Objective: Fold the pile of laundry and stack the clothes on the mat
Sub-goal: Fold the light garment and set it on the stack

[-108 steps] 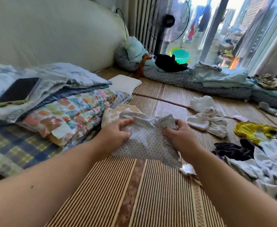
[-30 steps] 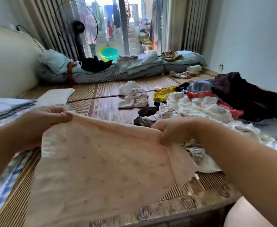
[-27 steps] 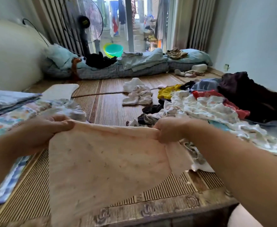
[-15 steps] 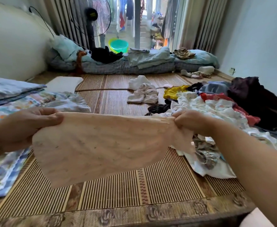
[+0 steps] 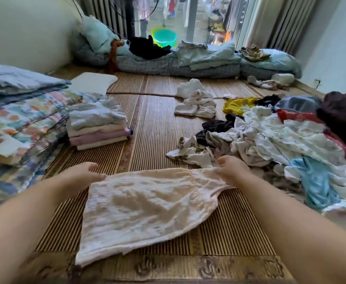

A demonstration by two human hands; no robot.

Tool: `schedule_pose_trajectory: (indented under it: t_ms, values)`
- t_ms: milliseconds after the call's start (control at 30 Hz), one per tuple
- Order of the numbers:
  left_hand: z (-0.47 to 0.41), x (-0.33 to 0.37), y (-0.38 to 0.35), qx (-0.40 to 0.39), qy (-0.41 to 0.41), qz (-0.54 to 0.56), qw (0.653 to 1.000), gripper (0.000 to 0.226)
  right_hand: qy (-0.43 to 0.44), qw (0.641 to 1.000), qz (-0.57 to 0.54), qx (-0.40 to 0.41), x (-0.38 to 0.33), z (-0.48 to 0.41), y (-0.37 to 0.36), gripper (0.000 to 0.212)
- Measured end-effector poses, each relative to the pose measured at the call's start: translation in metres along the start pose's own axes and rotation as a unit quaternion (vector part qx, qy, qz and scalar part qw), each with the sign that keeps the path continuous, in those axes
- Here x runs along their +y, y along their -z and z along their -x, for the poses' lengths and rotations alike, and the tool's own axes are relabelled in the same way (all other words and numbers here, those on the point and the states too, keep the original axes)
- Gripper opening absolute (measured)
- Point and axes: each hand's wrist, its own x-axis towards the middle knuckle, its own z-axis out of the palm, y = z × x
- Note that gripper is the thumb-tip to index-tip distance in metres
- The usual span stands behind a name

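A pale peach crinkled garment (image 5: 145,208) lies spread flat on the striped bamboo mat (image 5: 155,128) right in front of me. My left hand (image 5: 80,177) pinches its far left corner. My right hand (image 5: 229,169) pinches its far right corner, where the cloth is bunched. A small stack of folded clothes (image 5: 97,124) sits on the mat to the left, beyond my left hand. The unfolded laundry pile (image 5: 286,144) spreads over the mat on the right, close to my right hand.
Folded patterned bedding (image 5: 18,119) lies along the left. A crumpled white garment (image 5: 196,101) sits mid-mat. Rolled quilts and pillows (image 5: 198,60) line the far end by a fan and a green basin (image 5: 165,36). The mat's front edge (image 5: 168,267) is just below the garment.
Half a second ago both hands held the peach garment up in the air, stretched between them. Now it is lowered onto the mat and lies flat, still held at its far corners.
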Motion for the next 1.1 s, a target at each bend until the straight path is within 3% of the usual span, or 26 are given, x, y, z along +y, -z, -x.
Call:
schedule_pose_trajectory:
  t_ms: [100, 233, 333, 467, 533, 600, 700, 733, 833, 900, 967, 1067, 1100]
  values:
    - [-0.005, -0.012, -0.011, -0.003, -0.033, -0.102, 0.994, 0.081, -0.074, 0.993, -0.012, 0.091, 0.014, 0.018, -0.017, 0.050]
    - [-0.003, -0.012, -0.026, -0.027, -0.052, -0.190, 0.980, 0.077, -0.248, 0.953, -0.176, 0.002, 0.021, 0.041, -0.034, 0.064]
    - [-0.003, -0.014, -0.044, -0.007, -0.057, -0.278, 0.959, 0.085, -0.214, 0.970, -0.116, 0.016, 0.007, 0.035, -0.047, 0.066]
    - [-0.003, -0.020, -0.051, 0.021, -0.041, -0.280, 0.959, 0.095, -0.187, 0.981, -0.040, 0.006, -0.024, 0.025, -0.057, 0.051]
    - [-0.002, -0.024, -0.048, 0.026, -0.040, -0.274, 0.961, 0.096, -0.172, 0.983, -0.070, 0.009, -0.028, 0.022, -0.059, 0.038]
    - [0.001, -0.028, -0.049, 0.028, -0.041, -0.265, 0.963, 0.095, -0.153, 0.972, -0.168, 0.055, -0.026, 0.022, -0.059, 0.025]
    - [0.006, -0.025, -0.059, 0.024, -0.060, -0.273, 0.960, 0.093, -0.133, 0.912, -0.367, 0.124, -0.025, 0.029, -0.051, 0.027]
    - [0.007, -0.023, -0.062, 0.020, -0.068, -0.274, 0.959, 0.092, -0.116, 0.908, -0.376, 0.147, -0.026, 0.031, -0.046, 0.028]
    - [0.008, -0.019, -0.071, 0.008, -0.088, -0.270, 0.959, 0.092, -0.026, 0.937, -0.295, 0.186, -0.038, 0.039, -0.034, 0.016]
    - [0.008, -0.023, -0.074, 0.010, -0.096, -0.265, 0.959, 0.092, 0.062, 0.957, -0.227, 0.168, -0.050, 0.048, -0.032, 0.015]
    - [0.007, -0.027, -0.073, 0.008, -0.099, -0.257, 0.961, 0.092, 0.133, 0.967, -0.190, 0.109, -0.061, 0.057, -0.036, 0.027]
    - [0.006, -0.032, -0.069, 0.006, -0.098, -0.250, 0.963, 0.092, 0.143, 0.966, -0.201, -0.072, -0.071, 0.071, -0.051, 0.034]
    - [0.007, -0.033, -0.068, 0.007, -0.097, -0.250, 0.963, 0.092, 0.147, 0.974, -0.118, -0.128, -0.070, 0.072, -0.059, 0.039]
